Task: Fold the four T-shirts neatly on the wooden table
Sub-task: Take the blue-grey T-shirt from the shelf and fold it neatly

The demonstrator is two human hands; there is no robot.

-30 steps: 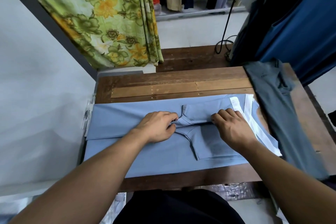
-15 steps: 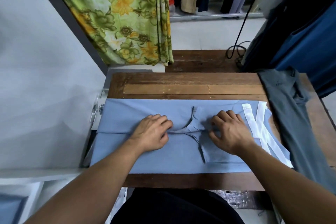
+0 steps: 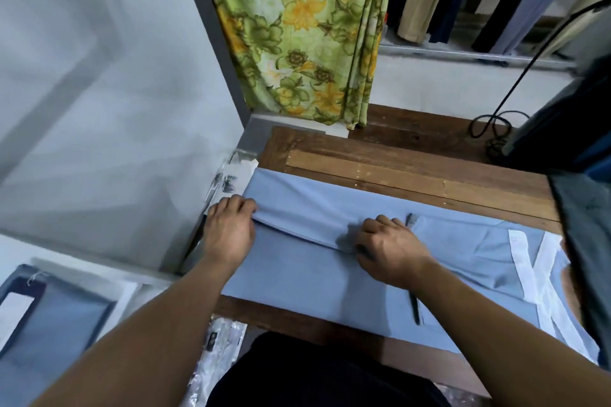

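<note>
- Shifted leftward since the earlier frame: both hands, off the middle seam near the collar and along the folded edge toward the shirt's left end.
- Left hand (image 3: pixel 228 235) now at the left end of the light blue T-shirt (image 3: pixel 297 274), fingers curled over the folded edge where it meets the table's left side; grip narrow, pinching the fold of cloth.
- Right hand (image 3: pixel 390 251) near the middle of the shirt, knuckles up, fingers tucked down onto the same folded edge; grip closed on the cloth as far as can be told, fingertips hidden beneath.
- Light blue T-shirt spread lengthwise across the near half of the wooden table (image 3: pixel 396 172), far long side already turned over toward the near side, forming a raised fold between the two hands.
- White neckband (image 3: pixel 529 274) visible at the right end, lying flat and crossed.
- Dark grey garment (image 3: pixel 585 241) draped over the table's right edge, unfolded, presumably another of the four.
- Bluish folded item (image 3: pixel 59 317) on a lower surface at near left; cannot tell whether a finished shirt.
- Judged progress: early to middle; first lengthwise fold of this shirt under way, crosswise folds not yet made, at least the grey one untouched.
- Other two shirts not clearly identifiable.
</note>
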